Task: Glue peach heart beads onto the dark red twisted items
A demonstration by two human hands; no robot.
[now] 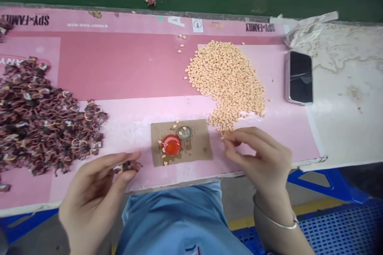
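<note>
Head view looks down on a pink printed surface (125, 67), both hands at its near edge; the left hand (92, 195) pinches a small dark tangled piece (129, 165) between thumb and fingers, just off the surface; the right hand (257, 159) is loosely curled, its fingertips (225, 137) at the narrow lower tip of a heap of peach heart-shaped bits (226, 83); whether they hold a bit is too small to tell. That heap's long axis runs forward, away from the person, so the right hand is far nearer to it than the left; the wide pile of dark tangled pieces (38, 119) lies just beyond the left hand, on its outer side. Between the hands sits a brown cardboard square (197, 145) bearing a glossy red disc (171, 145) and a crimped metal bottle cap (184, 132), a few peach bits scattered on it; farther right lie a phone (301, 77) and a crumpled plastic bag (305, 32); a bangle (278, 221) circles the right wrist.
</note>
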